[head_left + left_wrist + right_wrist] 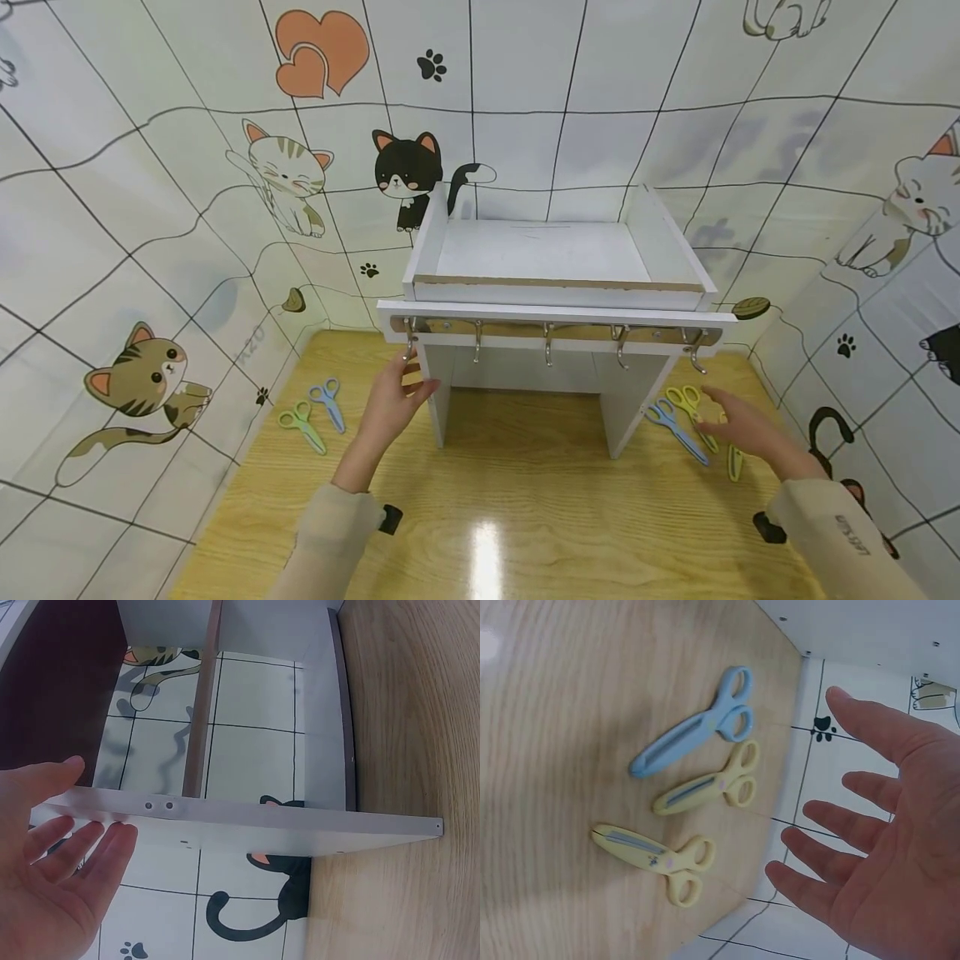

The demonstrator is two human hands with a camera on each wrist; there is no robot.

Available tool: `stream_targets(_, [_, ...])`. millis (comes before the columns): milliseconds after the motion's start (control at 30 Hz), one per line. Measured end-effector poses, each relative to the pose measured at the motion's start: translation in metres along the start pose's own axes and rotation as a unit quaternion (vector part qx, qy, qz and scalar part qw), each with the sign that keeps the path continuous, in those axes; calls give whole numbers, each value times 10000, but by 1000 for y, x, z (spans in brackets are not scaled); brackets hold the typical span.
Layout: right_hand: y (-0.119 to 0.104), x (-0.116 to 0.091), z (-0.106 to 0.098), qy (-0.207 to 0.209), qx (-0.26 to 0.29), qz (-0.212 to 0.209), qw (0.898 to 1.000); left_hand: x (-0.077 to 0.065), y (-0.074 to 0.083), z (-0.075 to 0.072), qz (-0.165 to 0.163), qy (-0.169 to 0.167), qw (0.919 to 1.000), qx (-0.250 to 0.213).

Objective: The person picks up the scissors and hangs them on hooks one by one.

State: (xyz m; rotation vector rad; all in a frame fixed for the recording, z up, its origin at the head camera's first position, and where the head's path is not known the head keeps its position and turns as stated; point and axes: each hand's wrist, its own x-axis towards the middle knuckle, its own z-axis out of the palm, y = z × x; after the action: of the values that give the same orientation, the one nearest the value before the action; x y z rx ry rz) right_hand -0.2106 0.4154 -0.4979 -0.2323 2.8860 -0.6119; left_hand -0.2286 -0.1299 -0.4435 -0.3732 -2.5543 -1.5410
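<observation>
A white shelf (pixel 517 296) with a row of several metal hooks (pixel 548 343) along its front stands on the wooden table. My left hand (pixel 390 400) is at its left side panel (pixel 437 400), just below the end hook. In the left wrist view, the thumb is on one side of the panel edge and the loosely bent fingers on the other; firm contact is not plain. My right hand (pixel 742 425) hovers to the right of the shelf with fingers spread, holding nothing. Below it lie blue scissors (pixel 682 739), yellow scissors (pixel 697 791) and a second yellow pair (pixel 641 851).
Green scissors (pixel 303 429) and another blue pair (pixel 328 404) lie on the table (pixel 525 517) left of the shelf. Walls with cat drawings (pixel 157 375) and grid lines enclose the table at the back and both sides.
</observation>
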Motion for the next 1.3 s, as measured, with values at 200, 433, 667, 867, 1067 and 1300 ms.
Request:
stream_targets(200, [3,1,12,-234,108,159,9995,2,-1,2,51,80,9999,75])
stream_targets(433, [1,2,15,-514,252,352,9977,2,-1,5,149,248,9995,127])
stream_targets(667, [4,2,23,-448,204,278,9984,0,0,8,193,444,9986,213])
stream_targets(867, [10,3,31,-397,172,301,9986,0,0,10,108,446,9982,376])
stream_targets(1067, [13,4,37,-337,160,191,9991,-2,-1,11,-73,493,9980,381])
stream_targets(1300, [14,8,45,-563,122,375,9976,-3,-1,13,-24,548,9977,390])
